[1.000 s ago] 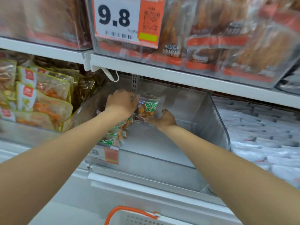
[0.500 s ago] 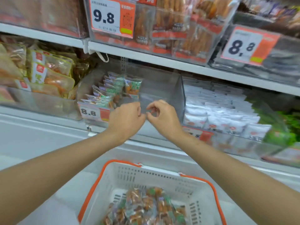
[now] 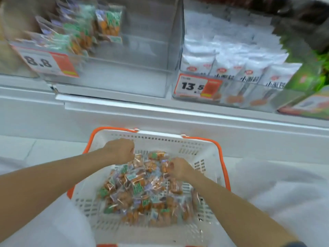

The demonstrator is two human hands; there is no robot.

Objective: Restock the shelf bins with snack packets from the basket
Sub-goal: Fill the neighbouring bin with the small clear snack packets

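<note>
Both hands hang over the white, orange-rimmed basket point(image 3: 204, 152). The left hand point(image 3: 119, 151) is curled at the 11 o'clock edge of the snack packets point(image 3: 142, 189) heaped inside. The right hand point(image 3: 179, 168), fingers curled too, touches the heap at its 2 o'clock. Blur hides whether either grip is clamped on a packet. At 12 o'clock from the basket stands the clear shelf bin point(image 3: 124, 72), with shelved packets point(image 3: 80, 32) at its 9 o'clock side, behind an 8.8 price tag point(image 3: 44, 62).

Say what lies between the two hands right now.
In the head view, snack packets heaped in the basket fill the gap between the left hand and the right hand.
</note>
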